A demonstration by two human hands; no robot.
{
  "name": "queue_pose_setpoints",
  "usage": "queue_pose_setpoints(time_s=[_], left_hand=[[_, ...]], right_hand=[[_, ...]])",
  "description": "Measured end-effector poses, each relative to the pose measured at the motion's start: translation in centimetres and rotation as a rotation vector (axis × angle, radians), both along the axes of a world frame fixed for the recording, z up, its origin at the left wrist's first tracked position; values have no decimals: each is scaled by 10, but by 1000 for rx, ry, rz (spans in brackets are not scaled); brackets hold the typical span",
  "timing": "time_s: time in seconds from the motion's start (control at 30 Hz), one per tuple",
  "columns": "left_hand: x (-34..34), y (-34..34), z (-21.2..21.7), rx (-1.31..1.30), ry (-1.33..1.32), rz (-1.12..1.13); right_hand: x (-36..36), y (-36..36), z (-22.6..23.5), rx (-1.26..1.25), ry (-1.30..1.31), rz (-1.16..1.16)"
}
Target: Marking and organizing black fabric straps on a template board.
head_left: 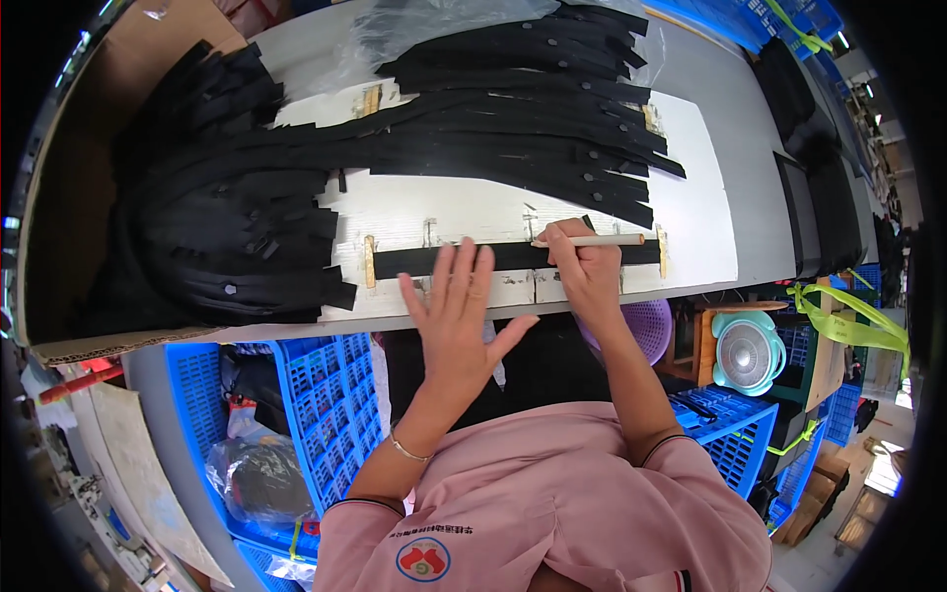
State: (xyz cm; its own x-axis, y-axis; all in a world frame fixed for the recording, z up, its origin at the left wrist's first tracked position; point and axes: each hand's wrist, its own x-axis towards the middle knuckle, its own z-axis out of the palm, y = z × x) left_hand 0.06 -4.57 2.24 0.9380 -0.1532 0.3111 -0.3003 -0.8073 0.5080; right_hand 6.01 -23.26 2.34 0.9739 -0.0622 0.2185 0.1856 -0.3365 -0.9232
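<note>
A black fabric strip [513, 256] lies along the near edge of a white board [705, 197], between two small wooden stops. My left hand [454, 311] rests with spread fingers, its fingertips on the strip's left half. Pinched in my right hand [589, 271] is a pale pencil-like marker [597, 240], its tip at the strip's upper edge near the middle. Dark marks show on the board beside the strip. Beyond it, a layered pile of black strips [493, 128] spreads across the board.
At the left, more black strips hang into a cardboard box [69, 109]. Clear plastic film [395, 44] lies at the back. Blue crates [335, 414] stand below the table on both sides. A small turquoise fan [747, 352] and a purple basket [646, 331] sit below the table's right side.
</note>
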Motion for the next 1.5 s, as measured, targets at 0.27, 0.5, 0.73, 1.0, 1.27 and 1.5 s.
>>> queue_pose_setpoints(time_s=[0.27, 0.5, 0.73, 1.0, 1.27, 1.5], left_hand=[[4, -17, -10, 17, 15, -61], [4, -17, -10, 4, -14, -49], [5, -20, -12, 8, -25, -58], [4, -18, -13, 37, -30, -56], [7, -34, -6, -9, -27, -7], [44, -104, 4, -239, -112, -225]], right_hand=[[0, 0, 1, -10, -17, -12], [-3, -6, 3, -47, -12, 81], [-2, -11, -3, -62, -11, 135], [-24, -66, 12, 242, -20, -50], [-13, -107, 0, 110, 42, -204], [-11, -105, -2, 112, 39, -168]])
